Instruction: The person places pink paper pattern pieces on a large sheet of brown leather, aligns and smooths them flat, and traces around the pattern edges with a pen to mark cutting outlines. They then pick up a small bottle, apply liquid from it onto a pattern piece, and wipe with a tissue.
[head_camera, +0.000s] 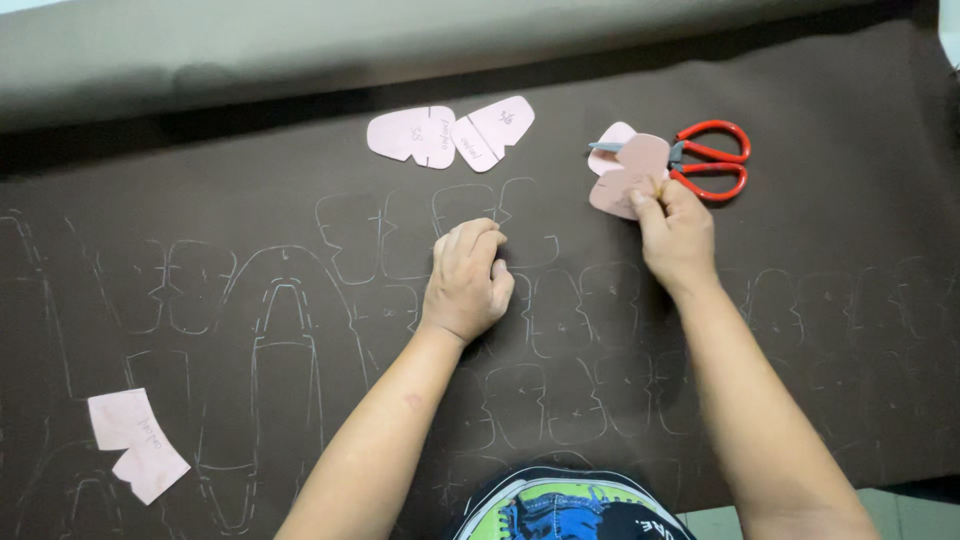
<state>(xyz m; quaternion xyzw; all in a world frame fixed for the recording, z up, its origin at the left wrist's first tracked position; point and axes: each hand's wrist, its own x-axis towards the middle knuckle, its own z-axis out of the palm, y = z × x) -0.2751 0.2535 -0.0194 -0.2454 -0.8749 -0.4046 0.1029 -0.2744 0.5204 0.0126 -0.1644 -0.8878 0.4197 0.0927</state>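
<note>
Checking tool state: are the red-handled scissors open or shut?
Shut, as far as visible: the scissors lie flat on the brown sheet, handle loops close together. Pink paper templates cover the blades, held by the right hand.

— What can't you make out near the scissors (700, 160)?

— Pink patterns (628, 170) cover their blades; the right hand (678, 235) hides one pattern's lower edge.

— And left of the scissors?

— The left hand (467, 280) curls shut, fingertips tucked under; chalk outlines (280, 330) run off the bottom edge.

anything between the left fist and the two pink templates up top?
Head view: nothing loose lies between the left hand and the pair of pink templates, only dark brown material marked with chalk outlines.
</note>
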